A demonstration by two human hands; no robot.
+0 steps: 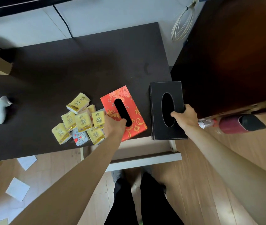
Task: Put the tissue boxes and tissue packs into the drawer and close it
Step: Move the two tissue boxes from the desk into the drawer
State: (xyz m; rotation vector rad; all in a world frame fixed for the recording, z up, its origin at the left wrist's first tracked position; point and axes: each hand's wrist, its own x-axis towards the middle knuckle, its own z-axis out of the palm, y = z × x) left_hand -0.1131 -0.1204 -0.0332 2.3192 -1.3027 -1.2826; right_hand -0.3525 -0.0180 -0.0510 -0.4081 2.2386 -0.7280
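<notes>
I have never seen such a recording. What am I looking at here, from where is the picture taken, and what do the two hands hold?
There is no machine: a person wears one camera on the head, looking down at their own arms. The left hand grips the red flowered tissue box, its thumb in the slot. The right hand grips the black tissue box the same way. Both boxes sit at the near edge of the dark desk. Beside the red box lies a pile of yellow tissue packs. Below the desk edge a white drawer stands open.
</notes>
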